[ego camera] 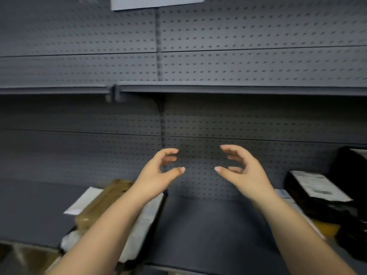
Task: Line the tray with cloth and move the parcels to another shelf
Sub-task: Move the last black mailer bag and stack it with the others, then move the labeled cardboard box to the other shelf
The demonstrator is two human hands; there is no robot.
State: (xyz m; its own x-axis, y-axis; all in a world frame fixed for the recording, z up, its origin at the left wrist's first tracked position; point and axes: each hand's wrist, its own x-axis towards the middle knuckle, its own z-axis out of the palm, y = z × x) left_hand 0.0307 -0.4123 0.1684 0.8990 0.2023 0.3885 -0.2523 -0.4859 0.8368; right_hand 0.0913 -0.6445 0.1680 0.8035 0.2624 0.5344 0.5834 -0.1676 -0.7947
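Grey pegboard (258,62) fills most of my view, w/ an upper shelf (218,88) running across and a lower shelf (208,235) below it. Both hands are raised in front of the pegboard, above the lower shelf, palms facing each other, apart. Left hand (158,171): fingers curled, thumb out toward the right, roughly half open, holding nothing, touching nothing. Right hand (244,171): same curved pose, thumb pointing left, half open, nothing in it either. Thumb tips are near each other but not touching.

Parcels: on the left of the lower shelf, under my left forearm, a brown parcel (99,205) lies beside a white envelope (83,201), plus a pale labelled parcel (145,221) partly hidden by the arm. At right, a stack of black parcels (325,205) w/ a white label (317,185) on top sits on the shelf; more pkgs under my right forearm, too blurred to tell apart. White paper sheet (156,2) is stuck at the top of the pegboard. Tray and cloth: can't make them out from this angle.
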